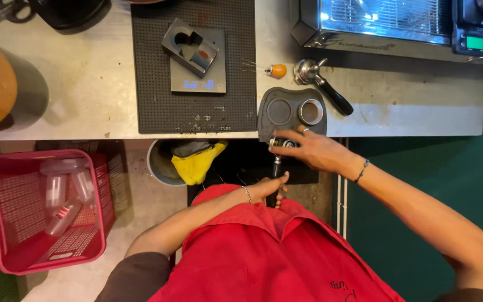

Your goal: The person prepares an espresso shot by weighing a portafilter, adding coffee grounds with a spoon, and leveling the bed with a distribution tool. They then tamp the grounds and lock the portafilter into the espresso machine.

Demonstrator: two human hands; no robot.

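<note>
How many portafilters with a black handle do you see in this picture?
2. One portafilter lies on the counter, right of the tamping mat. The other is held at the counter edge by both hands, right hand on its head, left hand on its handle. Others may be hidden.

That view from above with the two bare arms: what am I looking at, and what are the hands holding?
It is one picture from a camera worn on a person's head, looking down over a red apron. The left hand grips the black handle of a coffee filter holder, while the right hand rests over its metal head at the edge of a grey rubber mat. On the counter lie a small scale and a second filter holder. A red basket sits below.
</note>
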